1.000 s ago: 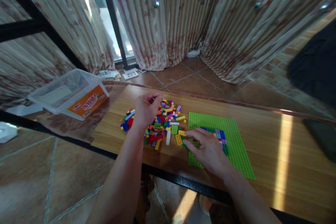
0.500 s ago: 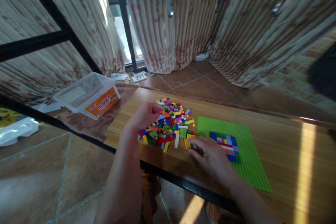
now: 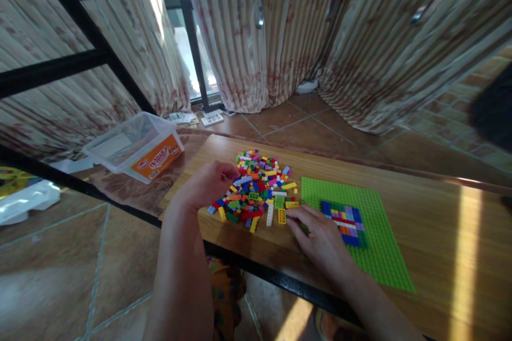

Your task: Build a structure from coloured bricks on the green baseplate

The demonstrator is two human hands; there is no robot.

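A heap of small mixed-colour building bricks (image 3: 262,185) lies on the wooden table. At its left side is my left hand (image 3: 210,184), fingers curled in; a tiny dark pinkish spot shows at the fingertips, too small to name. My right hand (image 3: 322,234) rests over the near left part of the green baseplate (image 3: 386,234), fingers bent together. Its fingertips are at the right edge of a yellow brick (image 3: 282,216), which shows round hollows. On the baseplate sits a patterned brick square (image 3: 344,224) with a blue and green border, partly behind my right hand.
A clear plastic box (image 3: 136,144) with an orange label stands left of the table. A white strip brick (image 3: 270,214) and another yellow brick (image 3: 292,204) lie beside the heap. Black metal bars (image 3: 100,56) cross above, before striped curtains (image 3: 240,42).
My left hand has drawn back left from over the heap, uncovering more bricks. The yellow brick at my right fingertips has turned straighter and shifted slightly left.
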